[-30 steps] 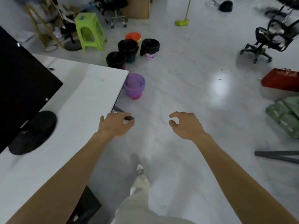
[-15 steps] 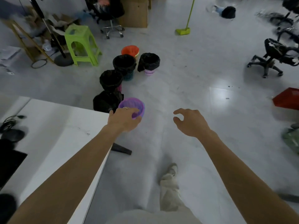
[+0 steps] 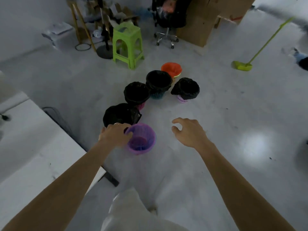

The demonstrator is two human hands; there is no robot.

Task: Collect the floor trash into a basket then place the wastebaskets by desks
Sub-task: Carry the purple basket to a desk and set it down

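Observation:
A small purple lattice wastebasket point(image 3: 145, 144) with no liner is just off the corner of the white desk point(image 3: 33, 147). My left hand point(image 3: 115, 135) is closed over its left rim. My right hand point(image 3: 190, 132) hovers to the basket's right, fingers curled apart, holding nothing. Behind them on the floor stands a cluster of wastebaskets with black liners: one right behind my left hand point(image 3: 120, 115), one further back point(image 3: 136, 93), a teal one point(image 3: 158, 80) and a pink one point(image 3: 185, 88). An orange-lined basket point(image 3: 171, 68) stands at the back.
A green plastic stool point(image 3: 127, 40), an office chair point(image 3: 166, 22) and a cardboard box point(image 3: 200, 22) stand at the far side. A green broom point(image 3: 241, 65) lies at the right. The desk's black foot point(image 3: 111, 178) juts onto the floor near my leg.
I have stepped forward past the desk and monitor. My left hand reached the purple basket and closed on its rim. My right hand stayed open and moved along.

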